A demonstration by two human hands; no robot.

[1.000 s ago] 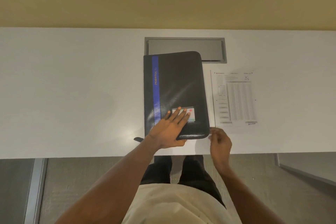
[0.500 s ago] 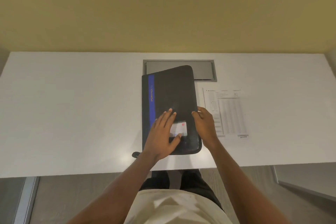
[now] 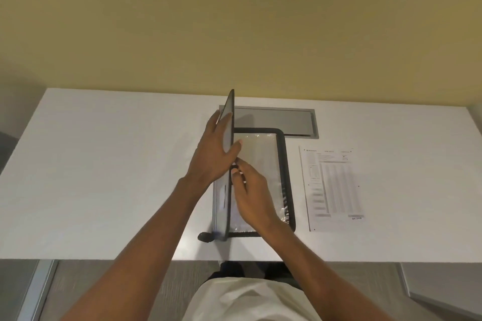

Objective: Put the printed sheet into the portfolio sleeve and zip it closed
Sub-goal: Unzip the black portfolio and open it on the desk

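1. A black zip-around portfolio (image 3: 285, 177) lies open on the white rectangular table (image 3: 117, 164), its far end overlapping the near edge of the grey recessed metal hatch (image 3: 287, 122) set into the tabletop.
2. The portfolio's black front cover (image 3: 229, 122) stands almost upright on its spine, along the portfolio's left side, seen nearly edge-on.
3. The left hand (image 3: 215, 154) grips this cover: the fingers lie spread against its outer face and the thumb curls round its free edge onto the inner side.
4. Inside, a clear shiny plastic sleeve (image 3: 263, 154) lies flat on the portfolio's right-hand half, framed by the dark zip border.
5. The right hand (image 3: 251, 193) rests on the sleeve just right of the raised cover, fingers bent and drawn together near the cover's edge; whether they pinch anything, I cannot tell.
6. The white printed sheet with a grey table of figures (image 3: 332, 182) lies flat on the table to the right of the portfolio, close beside it but apart, with neither hand on it.
7. A small dark zip pull tab (image 3: 205, 236) lies on the table at the portfolio's near left corner.
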